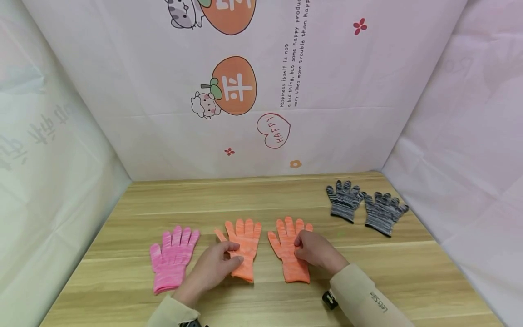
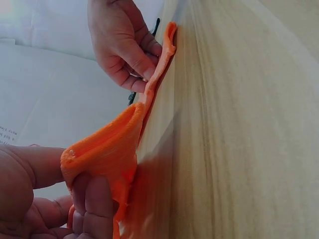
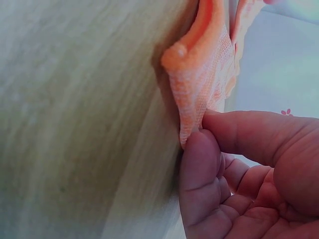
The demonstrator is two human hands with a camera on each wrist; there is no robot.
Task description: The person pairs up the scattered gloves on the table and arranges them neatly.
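Two orange knit gloves lie side by side on the wooden table, fingers pointing away from me. My left hand (image 1: 216,265) pinches the near left edge of the left orange glove (image 1: 247,245); in the left wrist view this glove's cuff (image 2: 102,137) is lifted off the wood and gapes a little. At the right orange glove (image 1: 289,254), my right hand (image 1: 320,250) pinches the right edge between thumb and forefinger. That pinch shows close up in the right wrist view, where the glove's edge (image 3: 187,107) stands slightly raised from the table.
A single pink glove (image 1: 173,259) lies left of my left hand. Toward the back right lie two dark grey striped gloves (image 1: 345,202). White printed cloth (image 1: 327,136) rises behind the wooden table (image 1: 229,200) and hangs along both sides.
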